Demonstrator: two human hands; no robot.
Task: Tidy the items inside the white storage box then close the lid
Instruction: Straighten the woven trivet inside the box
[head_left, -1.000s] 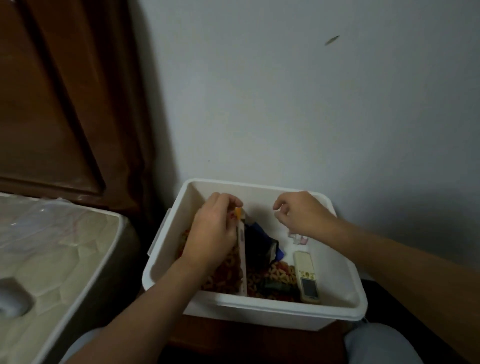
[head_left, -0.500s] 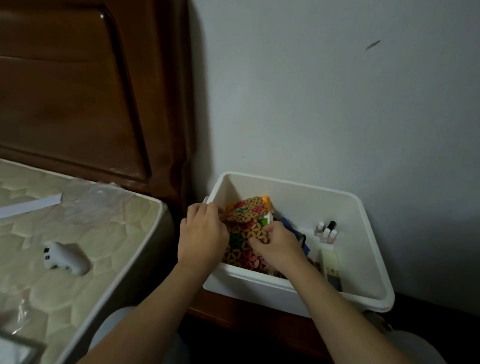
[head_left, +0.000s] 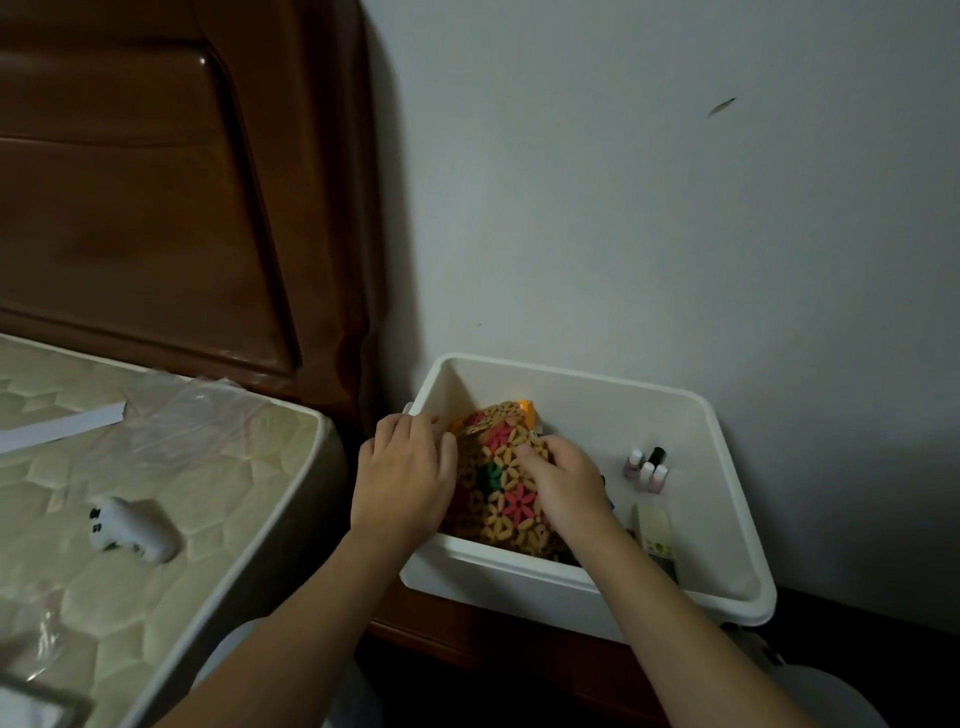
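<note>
Both my hands on the flower mat in the box.

My left hand and right hand each keep a clenched grip on the flower mat, which stands bunched in the left half of the box, my left hand over the box's left rim. Small bottles stand near the right wall, apart from the mat; a remote lies by the near rim. The box sits on a dark wooden stand beside the bed.
</note>
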